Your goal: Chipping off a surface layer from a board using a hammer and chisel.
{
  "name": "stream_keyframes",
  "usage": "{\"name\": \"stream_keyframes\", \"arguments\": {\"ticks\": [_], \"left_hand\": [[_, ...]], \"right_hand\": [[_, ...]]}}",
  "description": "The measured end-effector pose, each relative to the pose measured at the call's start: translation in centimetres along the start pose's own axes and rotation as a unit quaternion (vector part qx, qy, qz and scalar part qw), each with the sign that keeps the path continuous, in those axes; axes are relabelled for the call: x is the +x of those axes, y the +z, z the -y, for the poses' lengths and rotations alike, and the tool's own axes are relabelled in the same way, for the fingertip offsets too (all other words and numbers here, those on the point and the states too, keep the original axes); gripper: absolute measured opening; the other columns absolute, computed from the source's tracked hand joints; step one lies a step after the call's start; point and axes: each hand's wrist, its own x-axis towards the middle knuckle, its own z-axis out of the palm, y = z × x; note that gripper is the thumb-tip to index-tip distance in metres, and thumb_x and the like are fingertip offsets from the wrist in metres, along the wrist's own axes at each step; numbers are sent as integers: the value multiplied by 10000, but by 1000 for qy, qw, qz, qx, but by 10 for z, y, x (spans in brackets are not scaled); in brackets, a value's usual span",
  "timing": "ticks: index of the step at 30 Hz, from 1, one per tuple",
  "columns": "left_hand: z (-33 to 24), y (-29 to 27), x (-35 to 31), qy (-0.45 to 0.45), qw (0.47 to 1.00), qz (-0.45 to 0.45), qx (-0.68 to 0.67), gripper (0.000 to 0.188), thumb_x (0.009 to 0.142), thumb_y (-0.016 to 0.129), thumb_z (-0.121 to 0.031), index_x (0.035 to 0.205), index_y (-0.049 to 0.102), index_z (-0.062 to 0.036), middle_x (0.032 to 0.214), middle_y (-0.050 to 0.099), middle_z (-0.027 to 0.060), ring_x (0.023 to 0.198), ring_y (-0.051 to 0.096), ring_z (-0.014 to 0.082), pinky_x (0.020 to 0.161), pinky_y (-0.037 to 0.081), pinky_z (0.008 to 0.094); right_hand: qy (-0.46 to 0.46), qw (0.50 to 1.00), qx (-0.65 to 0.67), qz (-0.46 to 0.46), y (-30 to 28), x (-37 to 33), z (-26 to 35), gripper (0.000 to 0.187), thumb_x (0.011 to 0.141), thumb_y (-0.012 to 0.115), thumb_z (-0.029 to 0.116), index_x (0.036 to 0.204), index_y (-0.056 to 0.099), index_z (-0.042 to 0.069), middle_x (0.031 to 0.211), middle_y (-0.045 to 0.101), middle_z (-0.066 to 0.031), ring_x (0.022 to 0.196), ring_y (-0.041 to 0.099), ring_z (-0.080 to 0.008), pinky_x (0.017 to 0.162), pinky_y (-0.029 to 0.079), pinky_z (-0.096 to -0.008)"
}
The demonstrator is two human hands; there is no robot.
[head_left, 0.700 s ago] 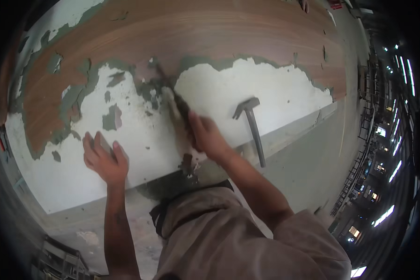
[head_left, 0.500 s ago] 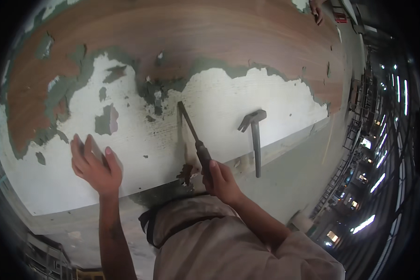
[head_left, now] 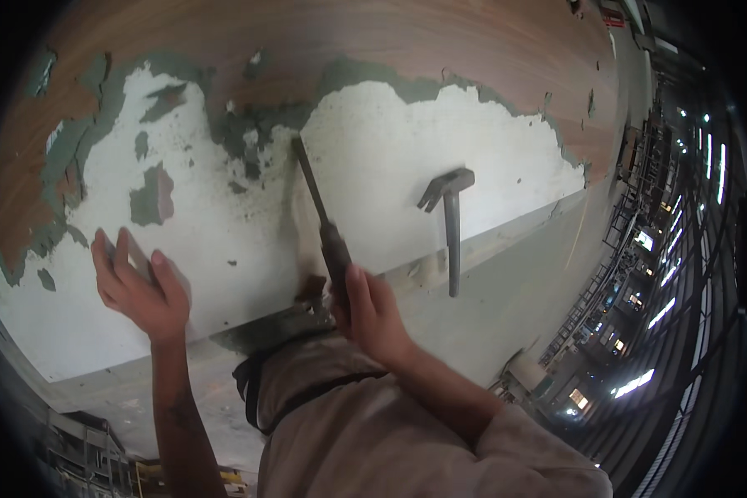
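My right hand (head_left: 368,315) grips the dark handle of a chisel (head_left: 317,195), a long flat-bladed tool. Its blade points away from me, and the tip lies at the torn border of the covering on a large board (head_left: 373,183). White surface shows on the board's near side; brown wood-look covering (head_left: 307,41) with a ragged green edge (head_left: 382,76) remains on the far side. To the left, my left hand (head_left: 145,290) rests on the white area with fingers spread, holding nothing. A claw hammer (head_left: 451,220) lies right of the chisel, its handle over the board's near edge.
Green and brown scraps (head_left: 151,195) stick to the white surface beyond my left hand. Dark flakes (head_left: 311,290) sit by the near edge, close to my right hand. Grey floor (head_left: 506,282) runs along the right, with racks and lit lamps beyond.
The view has shifted, so the board appears higher and further left. The chisel tip has moved slightly away from me, closer to the green edge. A person's hand at the far right has nearly left view.
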Motion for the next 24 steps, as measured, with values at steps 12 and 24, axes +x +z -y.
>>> {"name": "stream_keyframes", "arguments": {"ticks": [12,24], "left_hand": [[0,6,-8,-5,999,-18,-33,497,1007,585,-296,1409,570,-5,1553,461,206,1413,449,368,1142,279,480],[0,3,-6,-18,1000,-8,-12,517,1006,568,-335,1395,569,6,1562,444,207,1423,428,357,1134,267,477]], "right_hand": [[70,992,106,9,-2,-6,47,511,1129,324,496,1074,543,37,729,533,-22,522,484,-91,453,369,-247],[-35,999,-31,0,-17,31,-2,525,1133,313,474,992,566,37,687,537,-7,505,460,-71,466,357,-226]]}}
